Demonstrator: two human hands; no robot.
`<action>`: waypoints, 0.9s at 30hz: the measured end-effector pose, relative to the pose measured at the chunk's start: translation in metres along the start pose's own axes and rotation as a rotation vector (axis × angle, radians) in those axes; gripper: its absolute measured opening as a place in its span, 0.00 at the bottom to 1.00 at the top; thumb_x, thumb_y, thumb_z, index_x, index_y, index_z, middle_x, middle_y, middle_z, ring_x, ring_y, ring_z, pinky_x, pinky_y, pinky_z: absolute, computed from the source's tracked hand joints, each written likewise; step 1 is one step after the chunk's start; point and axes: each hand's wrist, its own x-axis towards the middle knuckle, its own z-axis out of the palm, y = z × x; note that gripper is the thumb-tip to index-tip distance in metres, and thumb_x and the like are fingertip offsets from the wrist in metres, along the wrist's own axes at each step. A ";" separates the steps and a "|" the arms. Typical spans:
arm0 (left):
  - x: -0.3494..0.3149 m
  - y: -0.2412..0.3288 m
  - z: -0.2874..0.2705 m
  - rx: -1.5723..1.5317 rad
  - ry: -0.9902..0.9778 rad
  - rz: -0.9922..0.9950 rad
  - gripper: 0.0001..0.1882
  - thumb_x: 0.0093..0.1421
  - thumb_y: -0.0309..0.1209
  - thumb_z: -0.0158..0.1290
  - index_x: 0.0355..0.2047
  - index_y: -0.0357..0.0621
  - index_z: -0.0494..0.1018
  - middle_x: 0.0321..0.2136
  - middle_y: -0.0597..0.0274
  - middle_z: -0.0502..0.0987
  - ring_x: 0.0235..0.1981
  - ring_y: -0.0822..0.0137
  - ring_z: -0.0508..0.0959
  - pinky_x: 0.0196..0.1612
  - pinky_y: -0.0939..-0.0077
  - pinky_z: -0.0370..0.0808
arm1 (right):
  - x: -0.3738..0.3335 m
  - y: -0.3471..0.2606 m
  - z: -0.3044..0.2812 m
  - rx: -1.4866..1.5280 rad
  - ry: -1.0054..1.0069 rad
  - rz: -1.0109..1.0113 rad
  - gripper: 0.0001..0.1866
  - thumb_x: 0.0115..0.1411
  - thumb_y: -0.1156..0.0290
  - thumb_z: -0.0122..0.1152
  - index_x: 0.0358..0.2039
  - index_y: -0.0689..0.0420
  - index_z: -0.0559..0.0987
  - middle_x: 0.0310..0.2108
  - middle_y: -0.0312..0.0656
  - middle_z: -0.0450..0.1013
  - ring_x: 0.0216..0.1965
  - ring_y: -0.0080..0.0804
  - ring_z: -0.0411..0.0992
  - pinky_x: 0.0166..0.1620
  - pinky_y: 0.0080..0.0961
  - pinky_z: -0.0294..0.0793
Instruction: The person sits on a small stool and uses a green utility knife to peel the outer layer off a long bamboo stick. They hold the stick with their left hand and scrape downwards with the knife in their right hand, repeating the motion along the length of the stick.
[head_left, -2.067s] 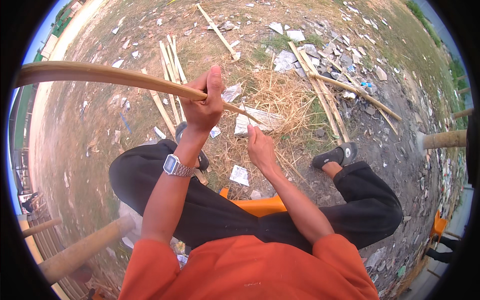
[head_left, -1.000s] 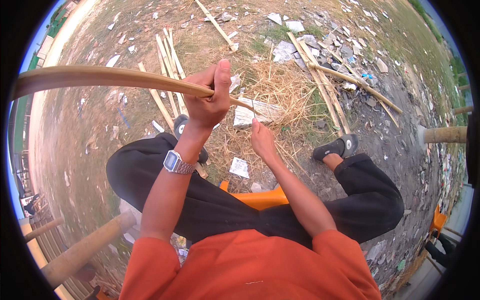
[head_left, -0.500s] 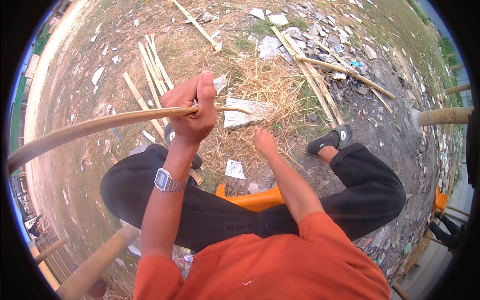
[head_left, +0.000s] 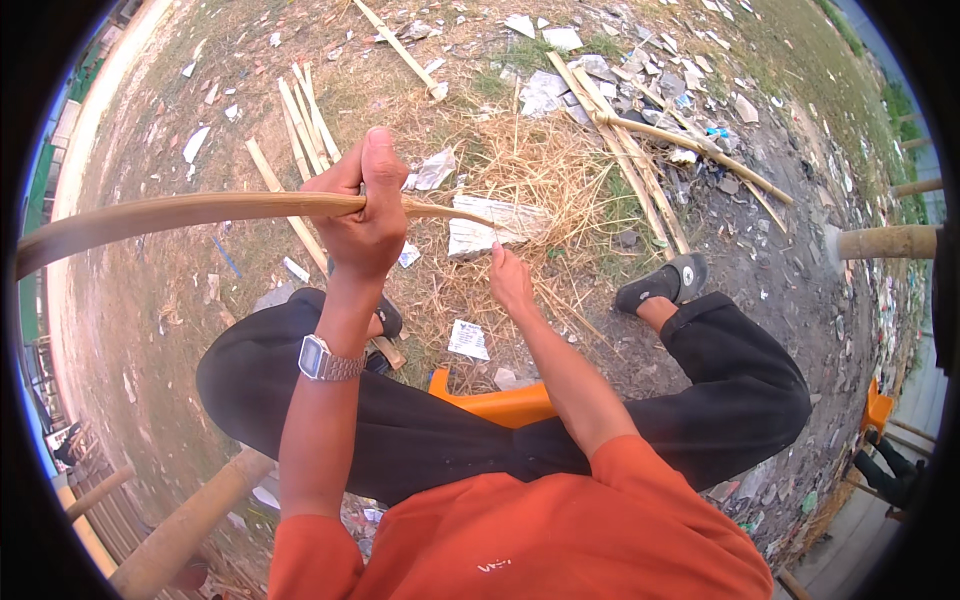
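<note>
Two dark trouser legs (head_left: 420, 430) spread below an orange shirt (head_left: 500, 540), with an orange plastic seat (head_left: 505, 405) showing between them. Beyond the lap, the left hand (head_left: 365, 215), a metal watch (head_left: 330, 358) on its wrist, is closed around a long wooden strip (head_left: 190, 212), thumb uppermost. Its broad part runs out to the left; the thin end points right, above a pale slab (head_left: 478, 238), though whether the two touch I cannot tell. The right hand (head_left: 512, 280) is just beside that tip, fingers drawn together; whether they pinch something thin is too small to tell. With so much length out on one side of a single fist, the strip could twist or dip, likely swinging its tip into the right fingers. Bent sharply, the slender end could split and leave splinters. Pressed from above, the slab could shift if the loose straw (head_left: 560, 170) beside it also lies beneath. Farther off, pale strips (head_left: 318, 120) and a pole (head_left: 700, 145) lie near broken rubble (head_left: 545, 92).
</note>
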 end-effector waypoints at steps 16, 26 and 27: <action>-0.008 0.006 0.003 0.083 -0.046 0.086 0.20 0.67 0.28 0.50 0.16 0.36 0.67 0.10 0.65 0.63 0.12 0.77 0.59 0.16 0.75 0.55 | 0.019 0.020 -0.046 -0.465 -0.141 0.118 0.35 0.70 0.44 0.33 0.49 0.66 0.75 0.45 0.63 0.75 0.49 0.61 0.74 0.52 0.49 0.73; -0.007 0.010 0.002 0.073 -0.144 0.055 0.22 0.69 0.31 0.45 0.16 0.35 0.65 0.12 0.66 0.65 0.14 0.78 0.62 0.19 0.79 0.58 | -0.035 -0.095 -0.103 0.030 -0.103 -0.047 0.30 0.70 0.46 0.36 0.47 0.64 0.72 0.39 0.63 0.76 0.44 0.62 0.73 0.49 0.52 0.68; -0.009 0.007 -0.002 0.062 -0.154 0.062 0.22 0.69 0.31 0.44 0.16 0.34 0.65 0.12 0.65 0.65 0.14 0.78 0.63 0.19 0.78 0.59 | -0.054 -0.115 -0.111 0.058 -0.187 -0.092 0.30 0.70 0.46 0.37 0.46 0.63 0.72 0.37 0.62 0.76 0.43 0.62 0.74 0.47 0.52 0.68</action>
